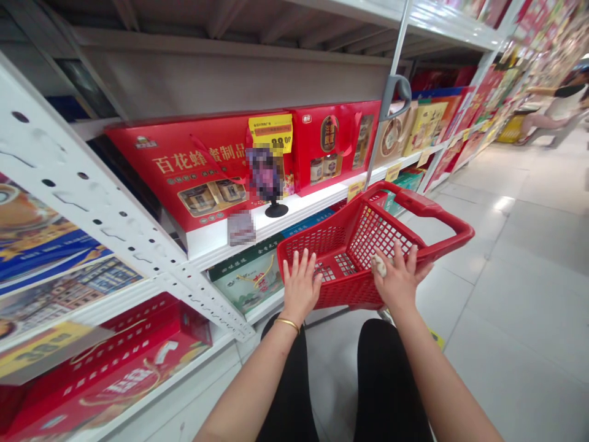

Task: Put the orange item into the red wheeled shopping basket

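Observation:
A red plastic mesh shopping basket (354,245) hangs in front of me, its long handle (435,212) swung out to the right. My left hand (301,285) lies flat against the near side of the basket with its fingers spread, and a gold bangle (288,323) circles that wrist. My right hand (399,279) rests on the basket's right part. A small crumpled whitish thing (380,265) sits at its fingers, and I cannot tell whether the hand grips it.
White perforated shelving (105,209) runs along the left, stacked with red gift boxes (184,172) and other boxed goods. A yellow price tag (271,132) and a pixelated sign on a black stand (267,178) stand on a shelf. A person (554,107) sits far down the tiled aisle (515,319).

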Action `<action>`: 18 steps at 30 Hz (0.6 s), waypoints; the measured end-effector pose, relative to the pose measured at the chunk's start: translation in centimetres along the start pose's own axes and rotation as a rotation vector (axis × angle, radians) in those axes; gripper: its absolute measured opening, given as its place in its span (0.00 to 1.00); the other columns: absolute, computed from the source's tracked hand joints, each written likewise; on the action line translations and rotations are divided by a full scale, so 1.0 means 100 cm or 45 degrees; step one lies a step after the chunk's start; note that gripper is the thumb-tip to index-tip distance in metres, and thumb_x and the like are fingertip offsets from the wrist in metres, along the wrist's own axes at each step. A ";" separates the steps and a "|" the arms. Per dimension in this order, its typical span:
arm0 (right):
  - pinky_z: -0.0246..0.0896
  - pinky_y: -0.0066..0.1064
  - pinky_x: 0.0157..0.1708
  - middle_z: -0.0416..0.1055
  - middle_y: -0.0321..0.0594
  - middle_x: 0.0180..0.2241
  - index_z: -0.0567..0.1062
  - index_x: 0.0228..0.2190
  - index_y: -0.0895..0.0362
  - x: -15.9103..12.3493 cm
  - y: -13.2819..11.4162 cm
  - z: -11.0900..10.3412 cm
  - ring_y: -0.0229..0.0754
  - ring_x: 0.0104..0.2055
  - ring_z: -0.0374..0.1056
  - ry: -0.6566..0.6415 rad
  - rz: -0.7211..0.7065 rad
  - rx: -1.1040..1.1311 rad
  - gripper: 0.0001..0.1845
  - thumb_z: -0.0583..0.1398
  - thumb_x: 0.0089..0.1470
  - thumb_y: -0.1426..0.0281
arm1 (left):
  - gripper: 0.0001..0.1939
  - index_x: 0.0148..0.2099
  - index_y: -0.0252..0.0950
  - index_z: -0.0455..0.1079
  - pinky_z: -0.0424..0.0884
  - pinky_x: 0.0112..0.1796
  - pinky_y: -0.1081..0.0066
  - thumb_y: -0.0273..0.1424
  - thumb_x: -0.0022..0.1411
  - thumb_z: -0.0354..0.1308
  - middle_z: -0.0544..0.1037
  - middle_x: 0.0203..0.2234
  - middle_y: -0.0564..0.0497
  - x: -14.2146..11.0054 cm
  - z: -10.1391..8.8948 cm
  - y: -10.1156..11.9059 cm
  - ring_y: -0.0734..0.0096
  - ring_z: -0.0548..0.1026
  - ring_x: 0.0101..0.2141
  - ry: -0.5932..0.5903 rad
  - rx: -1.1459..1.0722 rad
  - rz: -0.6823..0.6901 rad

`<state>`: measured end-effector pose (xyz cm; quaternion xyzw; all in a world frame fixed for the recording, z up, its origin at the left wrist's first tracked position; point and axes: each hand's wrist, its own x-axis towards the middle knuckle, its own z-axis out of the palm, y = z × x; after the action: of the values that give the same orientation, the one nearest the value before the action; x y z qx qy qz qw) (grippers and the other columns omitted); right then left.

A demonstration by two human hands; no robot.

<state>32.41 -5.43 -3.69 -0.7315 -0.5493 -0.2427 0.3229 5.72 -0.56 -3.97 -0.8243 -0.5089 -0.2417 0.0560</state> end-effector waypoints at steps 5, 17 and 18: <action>0.17 0.73 0.72 0.61 0.43 0.74 0.81 0.58 0.48 -0.023 -0.055 0.007 0.63 0.79 0.43 -0.173 -0.276 0.119 0.21 0.58 0.68 0.60 | 0.32 0.80 0.43 0.52 0.42 0.75 0.39 0.42 0.80 0.46 0.49 0.79 0.51 -0.001 -0.001 0.000 0.53 0.42 0.78 0.009 -0.001 0.018; 0.14 0.76 0.71 0.77 0.46 0.61 0.87 0.45 0.50 0.011 -0.002 -0.004 0.62 0.74 0.55 -0.181 -0.203 -0.040 0.21 0.55 0.71 0.57 | 0.31 0.79 0.42 0.54 0.46 0.74 0.42 0.42 0.80 0.44 0.51 0.79 0.49 0.004 0.000 -0.004 0.54 0.45 0.78 -0.043 -0.037 0.097; 0.14 0.76 0.71 0.78 0.46 0.61 0.87 0.46 0.49 0.012 -0.001 -0.004 0.62 0.74 0.56 -0.192 -0.196 -0.051 0.21 0.55 0.71 0.58 | 0.31 0.79 0.41 0.54 0.47 0.74 0.42 0.42 0.81 0.43 0.51 0.79 0.49 0.005 0.001 -0.005 0.54 0.45 0.78 -0.048 -0.052 0.092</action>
<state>32.59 -4.95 -2.57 -0.7097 -0.6216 -0.2221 0.2463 5.53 0.08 -3.95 -0.8476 -0.4745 -0.2342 0.0382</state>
